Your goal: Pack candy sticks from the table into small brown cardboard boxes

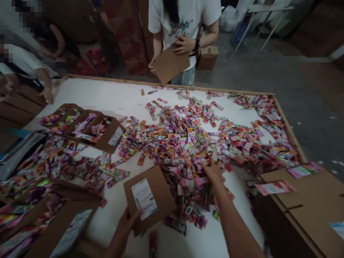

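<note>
My left hand (129, 222) grips the near left side of a small cardboard box (163, 195), its thumb over the white printed label (143, 197). The box is tilted, and its far side lies against a heap of small colourful sachets (185, 134) on the white table (107, 89). My right hand (213, 170) reaches into that heap, just right of the box. Motion blur smears its fingers, so whether they hold any sachets cannot be made out.
Cardboard boxes full of sachets (99, 130) stand at left, with another filled box (72, 215) nearer. At right lies a stack of flat cardboard (309, 200) with loose sachets on top. Opposite, a person in a white shirt (185, 21) holds a cardboard piece (172, 64). More people work at far left.
</note>
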`<move>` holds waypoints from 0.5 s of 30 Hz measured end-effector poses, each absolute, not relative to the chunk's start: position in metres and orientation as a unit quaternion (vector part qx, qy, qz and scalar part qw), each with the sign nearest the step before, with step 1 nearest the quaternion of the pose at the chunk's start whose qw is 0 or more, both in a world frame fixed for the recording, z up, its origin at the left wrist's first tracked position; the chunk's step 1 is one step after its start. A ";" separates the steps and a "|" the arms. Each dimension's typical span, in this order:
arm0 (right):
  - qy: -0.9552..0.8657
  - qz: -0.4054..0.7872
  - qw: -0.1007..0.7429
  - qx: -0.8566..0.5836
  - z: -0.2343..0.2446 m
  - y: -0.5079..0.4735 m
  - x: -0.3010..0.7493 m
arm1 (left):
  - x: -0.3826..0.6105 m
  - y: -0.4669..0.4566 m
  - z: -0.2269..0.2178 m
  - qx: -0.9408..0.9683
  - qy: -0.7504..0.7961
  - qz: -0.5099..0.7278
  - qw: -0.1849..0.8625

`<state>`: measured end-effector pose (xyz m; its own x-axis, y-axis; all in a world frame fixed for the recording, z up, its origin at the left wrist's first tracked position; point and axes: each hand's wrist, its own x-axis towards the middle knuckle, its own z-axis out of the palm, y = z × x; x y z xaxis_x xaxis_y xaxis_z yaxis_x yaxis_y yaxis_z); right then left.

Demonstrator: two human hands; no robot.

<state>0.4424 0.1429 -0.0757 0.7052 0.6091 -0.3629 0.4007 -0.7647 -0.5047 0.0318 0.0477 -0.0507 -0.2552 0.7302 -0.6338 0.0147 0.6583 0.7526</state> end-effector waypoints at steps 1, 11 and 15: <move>-0.329 0.261 0.209 -0.883 -0.077 0.145 0.417 | 0.051 0.054 -0.051 0.262 0.697 0.329 0.581; -0.621 0.243 0.348 -0.659 -0.020 0.088 0.294 | 0.051 0.046 -0.048 0.261 0.489 0.355 0.753; -0.713 0.132 0.217 -0.653 0.037 0.038 0.261 | 0.058 0.018 -0.057 0.303 0.458 0.307 0.778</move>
<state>0.2608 0.0376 0.0367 -0.0529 0.9891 0.1374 0.8742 0.1124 -0.4724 0.0582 0.0181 -0.0572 0.3926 0.7541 -0.5266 -0.1997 0.6288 0.7515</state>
